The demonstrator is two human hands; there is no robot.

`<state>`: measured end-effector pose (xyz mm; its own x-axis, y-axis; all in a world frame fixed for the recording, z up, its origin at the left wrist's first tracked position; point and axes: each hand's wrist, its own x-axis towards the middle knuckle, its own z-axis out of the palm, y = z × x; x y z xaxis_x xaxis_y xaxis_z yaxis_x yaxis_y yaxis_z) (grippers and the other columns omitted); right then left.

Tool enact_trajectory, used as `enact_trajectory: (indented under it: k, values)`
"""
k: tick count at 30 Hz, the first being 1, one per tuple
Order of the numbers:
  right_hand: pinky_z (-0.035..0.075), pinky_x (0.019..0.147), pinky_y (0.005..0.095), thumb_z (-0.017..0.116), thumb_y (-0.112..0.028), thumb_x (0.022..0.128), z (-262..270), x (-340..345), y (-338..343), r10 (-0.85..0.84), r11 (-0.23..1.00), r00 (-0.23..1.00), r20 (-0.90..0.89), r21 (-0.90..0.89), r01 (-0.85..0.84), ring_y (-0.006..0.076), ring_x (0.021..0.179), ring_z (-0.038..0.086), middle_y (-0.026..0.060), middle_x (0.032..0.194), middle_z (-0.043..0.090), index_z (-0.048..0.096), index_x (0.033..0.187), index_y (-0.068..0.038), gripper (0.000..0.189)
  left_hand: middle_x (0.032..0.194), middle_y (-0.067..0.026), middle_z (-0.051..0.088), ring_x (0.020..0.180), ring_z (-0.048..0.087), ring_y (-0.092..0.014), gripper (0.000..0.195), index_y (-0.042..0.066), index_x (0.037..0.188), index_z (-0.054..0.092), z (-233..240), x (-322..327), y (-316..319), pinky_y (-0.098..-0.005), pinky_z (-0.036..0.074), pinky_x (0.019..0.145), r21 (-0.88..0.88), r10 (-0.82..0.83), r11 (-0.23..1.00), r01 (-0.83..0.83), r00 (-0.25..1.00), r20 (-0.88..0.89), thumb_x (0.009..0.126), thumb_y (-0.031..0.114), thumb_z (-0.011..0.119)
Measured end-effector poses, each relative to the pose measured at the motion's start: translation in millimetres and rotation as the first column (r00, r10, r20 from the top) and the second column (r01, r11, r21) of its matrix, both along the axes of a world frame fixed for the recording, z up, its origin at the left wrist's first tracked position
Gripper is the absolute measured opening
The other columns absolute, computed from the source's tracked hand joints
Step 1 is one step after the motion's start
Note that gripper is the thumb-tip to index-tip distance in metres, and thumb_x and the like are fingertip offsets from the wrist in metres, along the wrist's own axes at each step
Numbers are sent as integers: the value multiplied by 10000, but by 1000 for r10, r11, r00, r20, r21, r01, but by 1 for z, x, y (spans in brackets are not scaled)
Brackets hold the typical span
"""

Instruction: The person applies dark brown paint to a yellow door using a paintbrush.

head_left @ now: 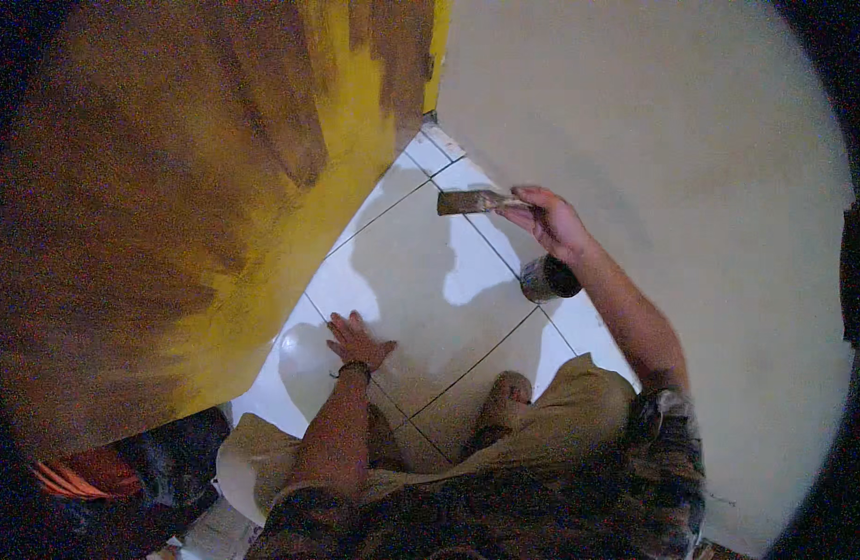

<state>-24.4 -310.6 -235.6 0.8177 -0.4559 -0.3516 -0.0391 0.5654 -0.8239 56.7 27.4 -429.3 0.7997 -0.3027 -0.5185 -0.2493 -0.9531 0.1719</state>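
Observation:
My right hand (552, 222) grips the handle of a wide paintbrush (463, 202), its dark bristles pointing left above the floor tiles. Just below that hand, a dark cylindrical can (538, 280) stands on the floor near the pale wall. My left hand (358, 341) rests with spread fingers on or just over the white tiled floor (416, 245), holding nothing; a dark bracelet is round its wrist. To the left is a yellow surface (353, 154), much of it covered with streaky brown paint (157, 182). Yellow still shows along its lower edge and near the corner.
A pale wall (682, 175) rises at the right and meets the painted surface near a corner at the top. My bent knees flank the tiles. Dark items with orange strips (80, 483) lie at the lower left. Shadows fall across the floor.

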Motion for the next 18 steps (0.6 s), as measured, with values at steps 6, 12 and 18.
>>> enact_trajectory:
  k: [6, 12, 18]
  values:
    - [525, 763, 309, 544, -64, 812, -60, 100, -12, -56, 953, 995, -85, -301, 28, 232, 813, 604, 157, 911, 577, 526, 960, 77, 205, 1359, -282, -203, 1255, -202, -436, 1365, 50, 1361, -86, -1, 3, -20, -637, -36, 955, 153, 9, 988, 25, 977, -214, 434, 733, 647]
    - [549, 662, 314, 571, -26, 785, -154, 142, 24, -446, 873, 893, 65, -189, 450, 202, 745, 606, 134, 868, 587, 547, 939, 47, 172, 1333, -313, -228, 1231, -229, -461, 1394, 37, 1340, -152, -7, 2, -35, -653, -65, 928, 222, 53, 975, -15, 985, -165, 437, 702, 676]
    - [544, 689, 313, 549, 2, 795, -196, 170, 32, -544, 823, 826, 149, -98, 560, 186, 775, 590, 119, 888, 579, 541, 963, 35, 171, 1312, -348, -228, 1214, -230, -494, 1402, 14, 1330, -161, -29, 1, -38, -683, -58, 897, 237, 47, 971, -18, 992, -115, 441, 681, 693]
